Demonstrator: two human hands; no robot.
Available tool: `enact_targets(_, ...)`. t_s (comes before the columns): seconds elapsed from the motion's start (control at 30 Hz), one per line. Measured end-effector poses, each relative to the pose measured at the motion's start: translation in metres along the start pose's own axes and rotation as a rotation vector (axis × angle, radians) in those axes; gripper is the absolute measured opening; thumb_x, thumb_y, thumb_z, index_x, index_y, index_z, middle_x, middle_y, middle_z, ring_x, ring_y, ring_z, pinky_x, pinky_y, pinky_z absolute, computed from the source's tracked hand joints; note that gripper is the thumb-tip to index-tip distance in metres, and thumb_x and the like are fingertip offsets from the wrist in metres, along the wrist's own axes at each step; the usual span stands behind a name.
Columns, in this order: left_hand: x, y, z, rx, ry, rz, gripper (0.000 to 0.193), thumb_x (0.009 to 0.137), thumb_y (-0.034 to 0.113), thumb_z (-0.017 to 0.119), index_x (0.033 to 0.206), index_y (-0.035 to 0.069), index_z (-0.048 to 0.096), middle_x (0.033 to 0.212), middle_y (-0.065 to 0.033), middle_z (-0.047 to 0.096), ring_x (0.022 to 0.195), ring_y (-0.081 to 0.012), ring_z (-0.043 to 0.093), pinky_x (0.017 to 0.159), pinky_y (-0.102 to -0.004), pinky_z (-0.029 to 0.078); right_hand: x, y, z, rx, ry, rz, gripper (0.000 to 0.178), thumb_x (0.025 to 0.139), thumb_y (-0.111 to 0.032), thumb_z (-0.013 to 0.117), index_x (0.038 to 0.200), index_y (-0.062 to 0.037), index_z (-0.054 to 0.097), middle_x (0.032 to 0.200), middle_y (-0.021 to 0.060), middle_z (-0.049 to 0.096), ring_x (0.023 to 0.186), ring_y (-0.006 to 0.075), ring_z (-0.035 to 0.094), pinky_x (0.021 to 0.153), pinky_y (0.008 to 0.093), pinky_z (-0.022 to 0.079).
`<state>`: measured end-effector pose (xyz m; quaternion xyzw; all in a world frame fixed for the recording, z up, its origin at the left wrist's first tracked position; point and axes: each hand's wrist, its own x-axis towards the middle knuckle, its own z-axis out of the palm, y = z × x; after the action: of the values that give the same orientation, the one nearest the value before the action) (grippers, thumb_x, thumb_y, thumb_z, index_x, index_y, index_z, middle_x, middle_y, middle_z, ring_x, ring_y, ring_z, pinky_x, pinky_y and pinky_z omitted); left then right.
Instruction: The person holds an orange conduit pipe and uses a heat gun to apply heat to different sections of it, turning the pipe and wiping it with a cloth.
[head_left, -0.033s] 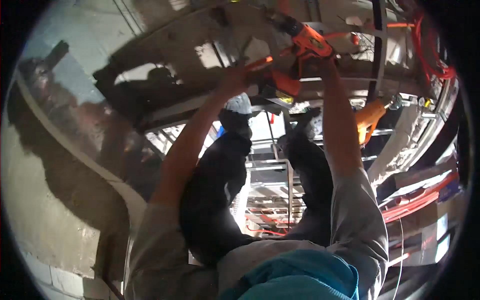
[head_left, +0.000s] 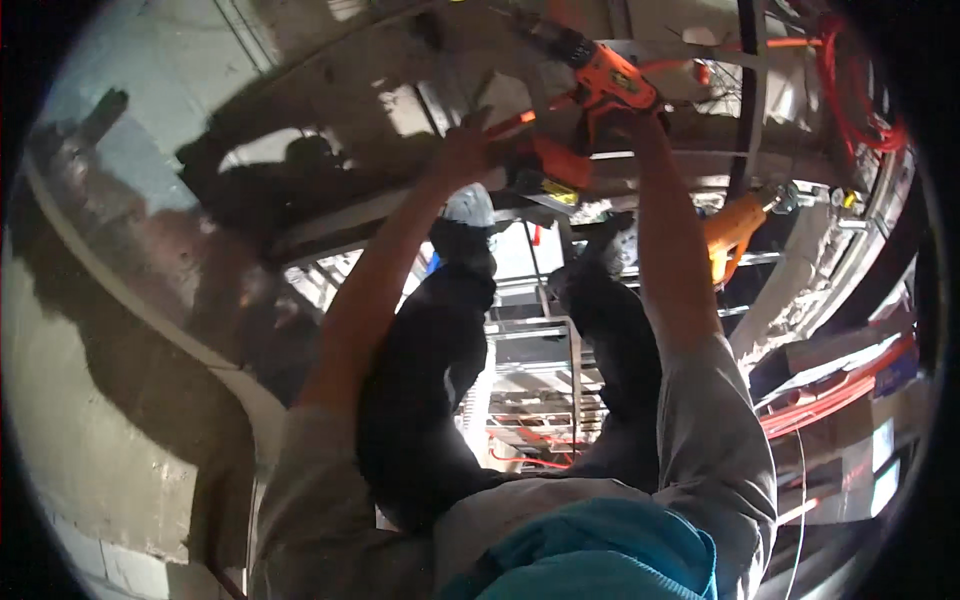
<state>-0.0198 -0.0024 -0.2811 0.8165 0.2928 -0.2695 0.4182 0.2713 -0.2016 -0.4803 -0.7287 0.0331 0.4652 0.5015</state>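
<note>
My right hand (head_left: 637, 118) is wrapped round the handle of an orange-and-black cordless drill (head_left: 618, 82). The drill's dark chuck points up and left toward the concrete. Its battery base (head_left: 550, 175), orange with a yellow patch, hangs between my arms. At the left, my left hand (head_left: 466, 148) is closed at the near end of a thin orange conduit (head_left: 513, 125), which runs up and right behind the drill. Shadow hides part of these fingers. Where the drill's tip ends is too dark to make out.
A second, yellow-orange power tool (head_left: 735, 232) rests right of my right forearm. Coiled orange conduit (head_left: 850, 110) hangs at the upper right, with more orange conduit (head_left: 825, 400) below. Metal rungs (head_left: 535, 328) lie beneath my legs. A rough concrete wall (head_left: 130, 380) stands at left.
The drill and both hands have shifted slightly left in the picture, as has the background. My left hand's fingers show a little more clearly above the conduit. Both grips look the same.
</note>
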Motion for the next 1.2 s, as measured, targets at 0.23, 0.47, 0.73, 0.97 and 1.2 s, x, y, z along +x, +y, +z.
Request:
enact_targets(0.23,0.035,-0.087,0.035,0.042,-0.098,0.018,0.05,0.087,0.053,0.068,0.11,0.009,0.067,0.108,-0.0143,0.07,0.097,-0.0384,0.069,0.087,-0.0495,0.051,-0.016,-0.014,0.063,0.222,-0.065,-0.001,0.026,0.098,-0.029,0.061,0.109,-0.0059,0.066,0.099,0.007,0.069,0.091,0.0261,0.066,0.078,0.0384,0.054)
enact_targets(0.47,-0.025,-0.171,0.07,-0.031,0.058,0.186,0.037,0.094,0.011,0.057,0.13,0.004,0.059,0.119,-0.0183,0.065,0.115,-0.0335,0.062,0.094,-0.045,0.049,-0.001,0.006,-0.005,0.327,-0.043,-0.051,0.026,0.098,-0.029,0.061,0.109,-0.0058,0.065,0.096,0.0068,0.068,0.091,0.0261,0.066,0.078,0.0387,0.054)
enact_targets(0.73,-0.053,-0.309,0.079,0.235,0.086,0.019,0.032,0.093,0.008,0.056,0.125,0.007,0.061,0.103,-0.0189,0.068,0.095,-0.0408,0.066,0.085,-0.046,0.052,0.048,-0.002,0.011,0.688,-0.219,-0.118,0.037,0.1,-0.036,0.057,0.119,-0.0053,0.066,0.097,0.0078,0.069,0.096,0.0254,0.067,0.085,0.0365,0.055)
enact_targets(0.97,-0.036,-0.254,0.075,0.086,0.021,-0.081,0.027,0.095,0.008,0.054,0.12,0.001,0.06,0.099,-0.0182,0.067,0.09,-0.0402,0.065,0.086,-0.0444,0.052,-0.013,0.001,0.046,0.747,-0.168,0.08,0.035,0.096,-0.031,0.062,0.118,-0.0049,0.067,0.105,0.0103,0.069,0.098,0.0268,0.068,0.086,0.0386,0.056)
enact_targets(1.2,-0.035,-0.25,0.052,0.081,0.024,-0.077,0.027,0.095,0.01,0.055,0.12,0.001,0.06,0.1,-0.0177,0.068,0.091,-0.0383,0.066,0.086,-0.0436,0.052,-0.043,0.008,0.043,0.981,-0.187,0.139,0.033,0.093,-0.027,0.067,0.118,-0.0046,0.068,0.113,0.0128,0.07,0.1,0.0281,0.068,0.087,0.0407,0.056)
